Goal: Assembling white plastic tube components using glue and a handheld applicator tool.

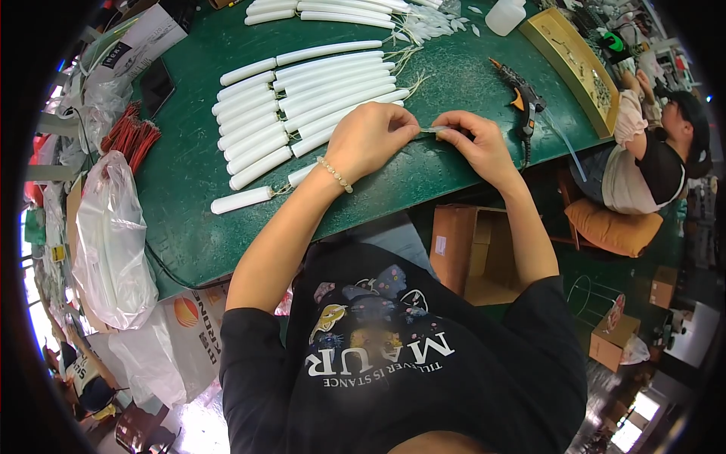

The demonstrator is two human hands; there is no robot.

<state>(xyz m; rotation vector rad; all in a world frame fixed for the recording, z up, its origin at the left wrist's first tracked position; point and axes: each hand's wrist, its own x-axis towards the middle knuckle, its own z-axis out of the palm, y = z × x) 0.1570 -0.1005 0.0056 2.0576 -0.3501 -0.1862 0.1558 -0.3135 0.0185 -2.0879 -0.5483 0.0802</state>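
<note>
Near the front edge of the green table [197,113], my left hand [372,138] and my right hand [476,144] meet, thumbs and fingertips pinched. Between them runs a small, thin, pale translucent piece [431,129], gripped at both ends; its exact kind is too small to make out. Beyond and beside my left hand lie rows of white tubes, among them a long tube [329,51] and a short tube [261,166], with thin pale strings [412,83] at their right ends. A single white tube [240,200] rests left of my left wrist.
A glue gun [522,94] with its glue stick lies to the right. Behind are clear leaf-shaped pieces [431,26], a white bottle [505,15] and a yellow tray [571,64]. Red wires [130,138] and a plastic bag [113,242] are left; a co-worker [643,151] sits right.
</note>
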